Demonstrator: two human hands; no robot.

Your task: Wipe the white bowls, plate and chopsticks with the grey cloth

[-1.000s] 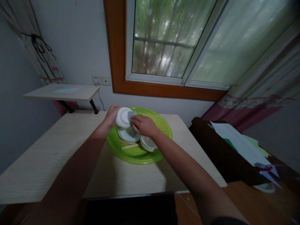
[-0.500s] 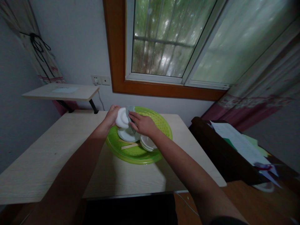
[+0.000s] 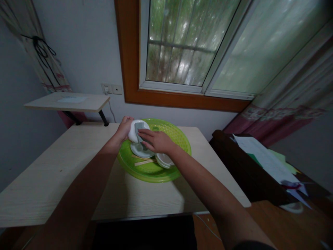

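Note:
My left hand (image 3: 124, 127) grips a small white bowl (image 3: 134, 129) tilted on its side above a round green basin (image 3: 179, 139). My right hand (image 3: 155, 140) presses a grey cloth (image 3: 139, 127) against the bowl with its fingers laid over the cloth. Inside the basin lie a white plate (image 3: 140, 151), a stack of white dishes (image 3: 163, 161) and a pair of wooden chopsticks (image 3: 142, 161). The basin stands on a pale wooden table (image 3: 65, 166).
A small wall shelf (image 3: 67, 101) juts out at the left, with a wall socket (image 3: 111, 89) beside it. A window sits behind the table. At the right, a dark piece of furniture (image 3: 241, 170) carries papers (image 3: 265, 158). A curtain hangs at the right.
My right hand has slid the cloth across the bowl's surface toward the left, and the bowl has turned a little in my left hand. The basin and dishes stay put.

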